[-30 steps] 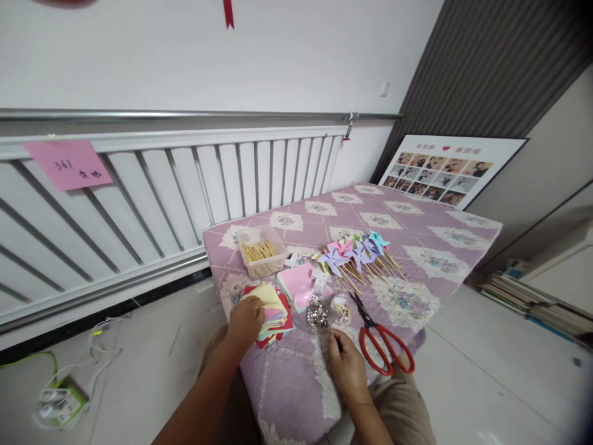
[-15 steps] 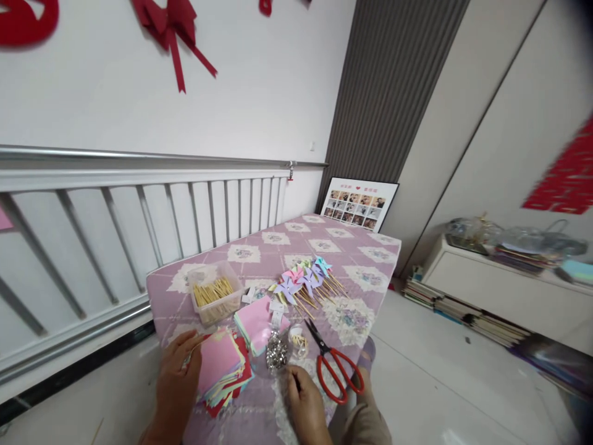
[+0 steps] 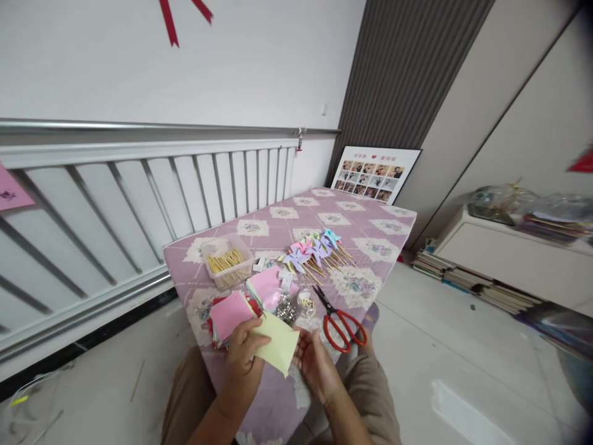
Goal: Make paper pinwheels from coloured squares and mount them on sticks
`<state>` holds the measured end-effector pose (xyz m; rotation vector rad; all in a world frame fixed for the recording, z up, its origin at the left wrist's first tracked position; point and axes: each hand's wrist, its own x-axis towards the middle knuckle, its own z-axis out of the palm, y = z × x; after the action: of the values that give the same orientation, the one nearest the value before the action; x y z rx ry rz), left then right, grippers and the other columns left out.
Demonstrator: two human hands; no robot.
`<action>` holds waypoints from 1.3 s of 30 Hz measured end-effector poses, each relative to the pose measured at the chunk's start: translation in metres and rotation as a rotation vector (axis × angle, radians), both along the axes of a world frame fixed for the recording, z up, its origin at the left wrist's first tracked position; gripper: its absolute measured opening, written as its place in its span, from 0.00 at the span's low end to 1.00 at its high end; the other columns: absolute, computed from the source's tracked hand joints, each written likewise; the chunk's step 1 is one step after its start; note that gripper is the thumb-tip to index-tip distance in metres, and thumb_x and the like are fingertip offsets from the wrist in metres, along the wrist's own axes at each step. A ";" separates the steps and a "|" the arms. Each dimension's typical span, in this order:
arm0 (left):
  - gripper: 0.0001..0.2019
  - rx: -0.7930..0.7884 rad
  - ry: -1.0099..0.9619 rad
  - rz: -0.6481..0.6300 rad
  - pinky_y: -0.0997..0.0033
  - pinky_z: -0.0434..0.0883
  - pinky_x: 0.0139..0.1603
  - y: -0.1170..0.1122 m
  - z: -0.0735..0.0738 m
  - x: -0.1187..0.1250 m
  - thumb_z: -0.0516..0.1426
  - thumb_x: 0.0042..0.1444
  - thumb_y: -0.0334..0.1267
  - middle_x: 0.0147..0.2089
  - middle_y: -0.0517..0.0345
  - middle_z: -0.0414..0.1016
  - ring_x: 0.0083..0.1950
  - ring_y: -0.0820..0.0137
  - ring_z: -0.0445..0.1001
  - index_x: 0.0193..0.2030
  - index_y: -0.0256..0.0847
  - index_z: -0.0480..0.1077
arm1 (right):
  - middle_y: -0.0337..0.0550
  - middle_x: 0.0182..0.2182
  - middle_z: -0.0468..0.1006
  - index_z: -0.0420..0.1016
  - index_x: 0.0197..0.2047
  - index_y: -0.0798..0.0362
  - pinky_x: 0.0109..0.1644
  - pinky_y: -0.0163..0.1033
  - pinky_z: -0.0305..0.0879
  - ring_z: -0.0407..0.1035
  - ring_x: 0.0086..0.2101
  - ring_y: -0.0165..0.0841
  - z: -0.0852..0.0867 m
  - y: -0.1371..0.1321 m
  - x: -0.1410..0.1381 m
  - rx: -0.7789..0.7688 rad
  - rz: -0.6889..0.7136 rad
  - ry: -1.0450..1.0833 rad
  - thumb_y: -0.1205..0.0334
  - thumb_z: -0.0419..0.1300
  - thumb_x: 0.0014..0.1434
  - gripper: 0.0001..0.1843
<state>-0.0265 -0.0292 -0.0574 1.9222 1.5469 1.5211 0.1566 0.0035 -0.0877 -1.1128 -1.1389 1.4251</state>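
Observation:
My left hand grips a pale yellow paper square by its left edge, lifted above the near end of the purple quilted surface. My right hand has its fingers spread and touches the sheet's right corner. Just behind the sheet lies a stack of coloured paper squares with a pink one on top. Red-handled scissors lie to the right of my hands. A heap of silver pins and a small clear dish sit between them.
A clear box of wooden sticks and a row of finished paper pinwheels lie farther back. A white slatted rail runs along the left. A photo collage board leans at the far end; books are stacked on the floor at right.
My left hand lifted a yellow sheet off the paper stack and brought it toward me. My right hand rose from the cloth to meet it. The camera swung slightly left and down.

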 end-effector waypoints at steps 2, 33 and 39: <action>0.18 -0.001 0.023 -0.023 0.56 0.69 0.55 -0.001 -0.003 -0.002 0.48 0.46 0.23 0.52 0.51 0.70 0.56 0.61 0.67 0.36 0.45 0.73 | 0.52 0.41 0.81 0.74 0.48 0.52 0.38 0.44 0.73 0.77 0.37 0.40 0.009 -0.013 -0.007 -0.130 0.136 0.277 0.31 0.42 0.59 0.36; 0.14 -0.763 -1.416 -0.232 0.72 0.70 0.32 0.006 -0.036 0.034 0.67 0.43 0.39 0.34 0.51 0.81 0.32 0.67 0.77 0.36 0.35 0.75 | 0.44 0.33 0.77 0.74 0.42 0.54 0.42 0.43 0.66 0.71 0.35 0.39 0.006 0.002 0.050 0.130 -0.318 -0.451 0.52 0.57 0.57 0.16; 0.16 -0.788 -1.350 -0.248 0.70 0.71 0.34 0.003 -0.042 0.034 0.68 0.41 0.41 0.34 0.49 0.81 0.32 0.66 0.77 0.35 0.34 0.76 | 0.50 0.41 0.75 0.77 0.44 0.57 0.53 0.45 0.58 0.66 0.47 0.44 0.006 0.028 0.099 0.277 -0.372 -0.923 0.63 0.58 0.56 0.14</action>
<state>0.0079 -0.0263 -0.0996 0.3630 0.9140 1.2586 0.2561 0.0316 -0.0819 -1.7239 -1.5719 0.4074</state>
